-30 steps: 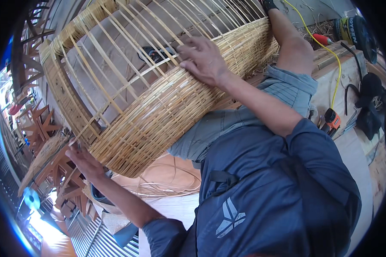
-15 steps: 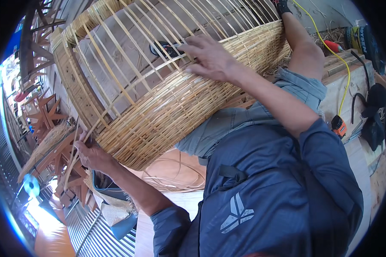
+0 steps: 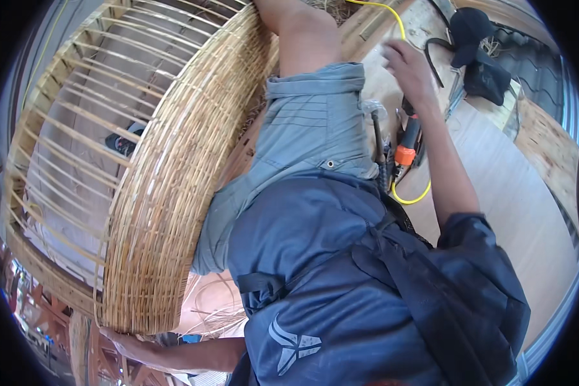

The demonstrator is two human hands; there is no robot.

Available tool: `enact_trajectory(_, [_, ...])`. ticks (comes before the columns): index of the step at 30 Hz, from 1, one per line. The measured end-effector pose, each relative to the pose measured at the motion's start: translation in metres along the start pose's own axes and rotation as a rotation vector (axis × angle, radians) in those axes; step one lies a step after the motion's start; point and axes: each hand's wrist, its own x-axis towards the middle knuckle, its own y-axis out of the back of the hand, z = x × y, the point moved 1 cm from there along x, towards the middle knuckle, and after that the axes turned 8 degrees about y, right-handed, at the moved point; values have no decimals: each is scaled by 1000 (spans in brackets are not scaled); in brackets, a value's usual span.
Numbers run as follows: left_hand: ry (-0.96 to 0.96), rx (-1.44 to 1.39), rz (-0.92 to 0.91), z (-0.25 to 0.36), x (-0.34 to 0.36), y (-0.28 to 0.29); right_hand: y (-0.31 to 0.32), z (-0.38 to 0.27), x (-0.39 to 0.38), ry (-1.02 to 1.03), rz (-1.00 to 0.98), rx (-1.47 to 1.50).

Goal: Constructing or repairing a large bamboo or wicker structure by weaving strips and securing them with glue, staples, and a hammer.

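Observation:
The woven basket-like piece (image 3: 154, 219) lies along the left side, its dense woven band against my shorts, with bare pale slats (image 3: 77, 122) running left to a wooden rim (image 3: 45, 276). My left hand (image 3: 122, 341) is low at the band's near end, its fingers mostly hidden. Out to the right, my right hand (image 3: 408, 74) is raised by a yellow cord (image 3: 402, 27), its slightly curled fingers apart and somewhat blurred, holding nothing that shows. Below it lie an orange-and-black tool (image 3: 404, 154) and other tools.
A black cap (image 3: 469, 38) and a dark pouch (image 3: 486, 80) sit at the upper right. A pale board (image 3: 521, 212) and a rougher board (image 3: 550, 138) lie on my right. Loose strips (image 3: 209, 299) and wooden frames (image 3: 48, 315) show at the lower left.
My right hand has left the basket's slats and moved to the right over the tools. My view has turned rightward; the basket now appears upright along the left. The left hand's fingers have become hidden.

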Motion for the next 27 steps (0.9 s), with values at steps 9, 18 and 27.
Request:
enact_trajectory(9, [-17, 17, 27, -18, 8, -16, 2, 112, -138, -11, -636, -679])
enact_trajectory(18, [-187, 212, 50, -25, 19, -13, 9, 86, -161, -500, 82, -529])
enact_trajectory(27, [-222, 59, -14, -26, 16, -12, 1, 126, -154, -623, 74, -529])
